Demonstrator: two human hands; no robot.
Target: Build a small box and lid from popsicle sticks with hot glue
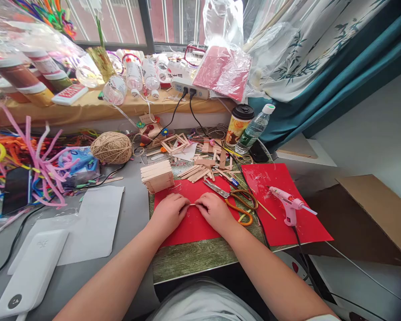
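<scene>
My left hand (169, 211) and my right hand (214, 210) meet over a red paper sheet (190, 225), both pinching a small wooden stick piece (192, 204) between their fingertips. A stack of wooden craft sticks (157, 175) stands just beyond my left hand. Scissors with orange handles (235, 199) lie right of my right hand. A pink hot glue gun (289, 205) rests on a second red sheet (297, 225) further right. Loose craft sticks (200, 171) are scattered beyond the red paper.
A ball of twine (111, 147), pipe cleaners (36, 165) and a phone (16, 189) sit left. White paper (93, 223) and a white power bank (31, 272) lie near left. A lidded cup (239, 124), water bottle (254, 129) and power strip (190, 90) are behind. Cardboard (377, 209) is right.
</scene>
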